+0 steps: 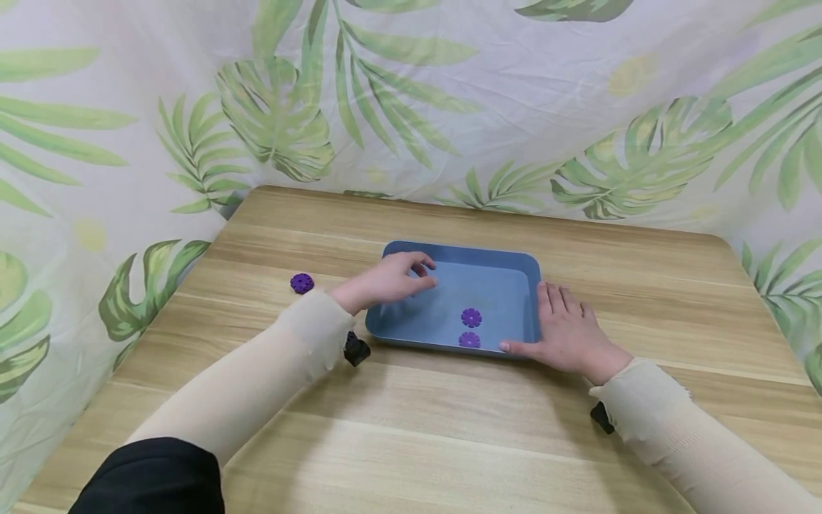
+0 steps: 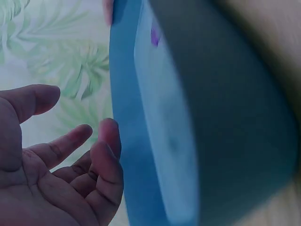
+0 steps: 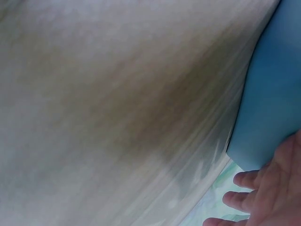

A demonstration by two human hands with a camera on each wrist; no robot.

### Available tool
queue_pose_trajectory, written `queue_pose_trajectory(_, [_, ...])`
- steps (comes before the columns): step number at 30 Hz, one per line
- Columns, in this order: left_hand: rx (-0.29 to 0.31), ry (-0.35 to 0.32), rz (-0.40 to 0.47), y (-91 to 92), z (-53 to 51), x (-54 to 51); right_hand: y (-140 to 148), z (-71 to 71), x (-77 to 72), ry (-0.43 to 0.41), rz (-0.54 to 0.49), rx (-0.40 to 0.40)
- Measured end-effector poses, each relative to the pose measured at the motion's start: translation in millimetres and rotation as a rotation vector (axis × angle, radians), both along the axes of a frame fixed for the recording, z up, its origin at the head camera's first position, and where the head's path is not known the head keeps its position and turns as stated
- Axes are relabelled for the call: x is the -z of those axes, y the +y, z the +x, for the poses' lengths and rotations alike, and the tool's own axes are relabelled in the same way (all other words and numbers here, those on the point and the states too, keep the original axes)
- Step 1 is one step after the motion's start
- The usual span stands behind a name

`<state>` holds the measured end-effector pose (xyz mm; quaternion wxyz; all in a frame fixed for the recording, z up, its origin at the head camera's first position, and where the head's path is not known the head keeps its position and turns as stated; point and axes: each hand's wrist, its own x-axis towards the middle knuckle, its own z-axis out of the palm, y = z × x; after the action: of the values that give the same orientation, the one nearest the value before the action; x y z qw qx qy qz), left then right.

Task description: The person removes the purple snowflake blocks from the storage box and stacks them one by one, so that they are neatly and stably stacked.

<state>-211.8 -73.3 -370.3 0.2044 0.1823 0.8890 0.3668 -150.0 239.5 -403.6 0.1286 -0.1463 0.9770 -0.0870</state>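
A blue rectangular tray (image 1: 443, 251) lies on the table. Inside it, close to the near side, is a purple notched disc (image 1: 471, 318), with a second, paler purple disc shape (image 1: 469, 340) just in front of it, cut off by the near rim. My left hand (image 1: 399, 277) hovers over the tray's left part, fingers loosely bent and nothing between them; the left wrist view shows this hand (image 2: 70, 174) with a gap between thumb and fingers. At the tray's right end, my right hand (image 1: 568, 332) rests against the wall with extended fingers, its thumb at the near rim.
More purple notched discs (image 1: 302, 283), apparently stacked, lie on the wooden table (image 1: 411, 435) left of the tray. Behind the table hangs a leaf-patterned cloth (image 1: 411, 107). Black devices (image 1: 356, 349) sit under both wrists.
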Motion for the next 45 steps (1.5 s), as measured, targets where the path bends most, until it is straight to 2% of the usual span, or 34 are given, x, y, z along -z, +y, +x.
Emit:
queue_pose_trajectory(7, [-0.005, -0.117, 0.096, 26.1, 3.1, 15.9, -1, 0.2, 0.5, -0.005, 0.006, 0.005])
queue_pose_trajectory(9, [-0.028, -0.17, 0.136, 32.4, 4.8, 20.0, -1, 0.3, 0.5, -0.002, 0.009, 0.004])
queue_pose_trajectory(15, [-0.132, -0.392, 0.285, 48.2, 9.5, 32.7, -1, -0.9, 1.5, 0.012, 0.017, -0.003])
queue_pose_trajectory(18, [-0.147, -0.429, 0.304, 52.9, 10.8, 37.9, -1, -1.9, 2.7, 0.007, 0.019, -0.003])
queue_pose_trajectory(24, [-0.159, -0.388, 0.257, 57.3, 11.8, 42.0, -1, -2.4, 3.3, 0.003, 0.018, -0.007])
queue_pose_trajectory(30, [-0.124, -0.316, 0.201, 61.6, 14.0, 45.7, -1, -0.2, 0.5, 0.006, 0.015, -0.009])
queue_pose_trajectory(33, [-0.106, -0.267, 0.157, 64.3, 14.6, 48.8, -1, 0.3, -0.4, 0.006, 0.018, -0.012])
queue_pose_trajectory(40, [-0.046, -0.048, -0.018, 70.0, 16.3, 52.6, -2, 0.2, -0.3, 0.021, 0.013, -0.016])
queue_pose_trajectory(45, [0.01, -0.01, -0.071, 70.8, 17.8, 51.1, -2, 0.3, -0.2, 0.019, 0.015, -0.016])
